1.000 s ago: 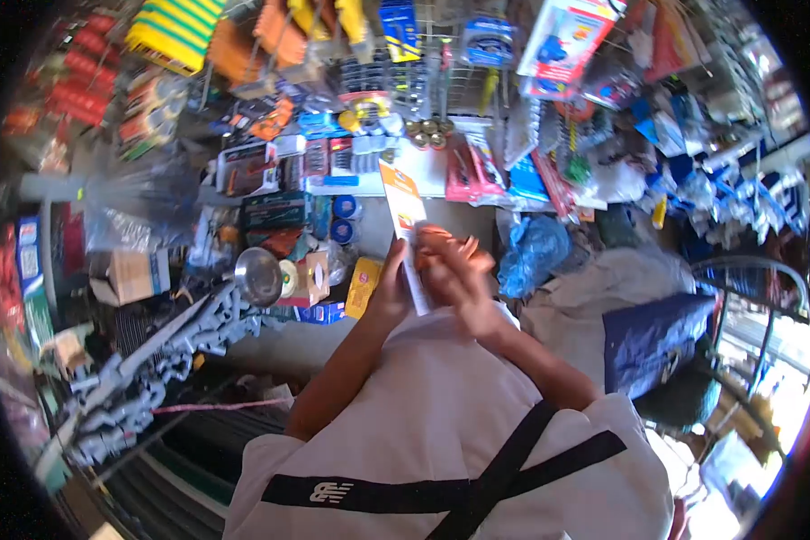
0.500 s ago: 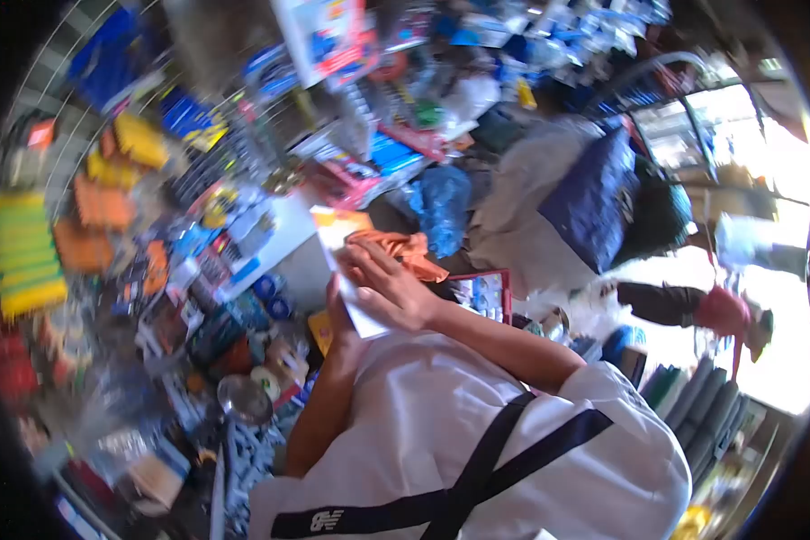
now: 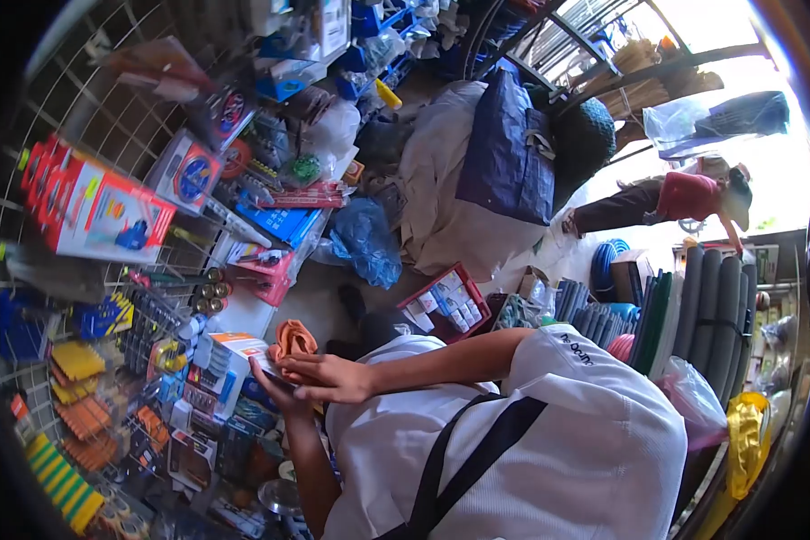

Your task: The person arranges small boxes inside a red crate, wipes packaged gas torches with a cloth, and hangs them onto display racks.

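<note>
1. Fingers: right hand (image 3: 340,379) has them extended, close together, laid across the left hand (image 3: 282,392), lower left of centre. Left fingers are partly covered; can't tell if they pinch.
2. Orange-and-white card (image 3: 239,343) lies at the left fingertips, left of centre. Crumpled orange bundle (image 3: 294,338) is just beside it, above the right fingers. Can't tell which hand bears its weight.
3. Risk: card slips or bends, if the left grip is weak and the right hand presses on it.
4. Risk: bundle drops, if it only rests on the fingers.
5. Risk: snagging the goods near the hands, since the stock crowds in at lower left.
6. Surface: pale shelf (image 3: 246,311) just above the card, small packaged goods around it. Grey floor (image 3: 319,309) beyond.
7. Room: cramped shop. Wire grid (image 3: 144,65) with hanging packs at left, blue plastic bag (image 3: 366,245) and red crate (image 3: 476,290) near centre, grey rolls (image 3: 719,315) at right, person in a red top (image 3: 689,196) upper right against glare.
</note>
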{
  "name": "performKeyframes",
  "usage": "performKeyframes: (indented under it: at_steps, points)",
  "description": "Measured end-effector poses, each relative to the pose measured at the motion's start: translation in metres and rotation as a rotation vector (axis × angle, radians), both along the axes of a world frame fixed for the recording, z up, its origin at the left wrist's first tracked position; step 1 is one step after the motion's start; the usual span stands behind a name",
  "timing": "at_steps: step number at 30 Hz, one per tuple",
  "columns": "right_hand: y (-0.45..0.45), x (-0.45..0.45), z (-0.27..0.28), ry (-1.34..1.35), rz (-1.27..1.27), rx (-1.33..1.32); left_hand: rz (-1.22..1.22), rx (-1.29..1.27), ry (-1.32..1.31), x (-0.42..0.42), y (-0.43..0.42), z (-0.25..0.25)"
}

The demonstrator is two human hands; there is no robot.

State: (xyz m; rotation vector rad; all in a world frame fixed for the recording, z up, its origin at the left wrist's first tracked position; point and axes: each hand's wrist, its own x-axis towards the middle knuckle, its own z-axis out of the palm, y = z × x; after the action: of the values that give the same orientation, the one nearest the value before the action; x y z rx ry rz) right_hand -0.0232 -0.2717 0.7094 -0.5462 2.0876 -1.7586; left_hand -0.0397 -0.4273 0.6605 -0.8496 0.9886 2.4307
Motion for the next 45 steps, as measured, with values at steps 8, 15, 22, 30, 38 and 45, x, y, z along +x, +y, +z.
performKeyframes:
  at_steps: [8, 15, 22, 30, 38, 45]
  points:
    - [0.051, -0.031, -0.054, -0.055, -0.016, 0.287, -0.099, -0.576, -0.14, -0.029, 0.037, -0.036]
    - [0.084, -0.056, -0.092, -0.785, -0.19, -0.341, -0.012, -0.431, -0.161, -0.029, 0.052, -0.07]
    - [0.096, -0.064, -0.154, -0.214, -0.037, 0.421, 0.014, -0.397, -0.359, -0.056, 0.05, -0.161]
    - [0.154, -0.058, -0.161, -0.483, -0.188, 0.481, -0.112, -1.173, -0.266, -0.164, 0.033, -0.318]
    - [0.196, -0.007, -0.189, -0.435, -0.241, 0.701, 0.235, -1.038, -0.058, -0.249, 0.042, -0.408]
    - [0.181, -0.019, -0.134, -0.632, -0.433, 0.49, -0.127, -1.013, -0.122, -0.251, 0.038, -0.415]
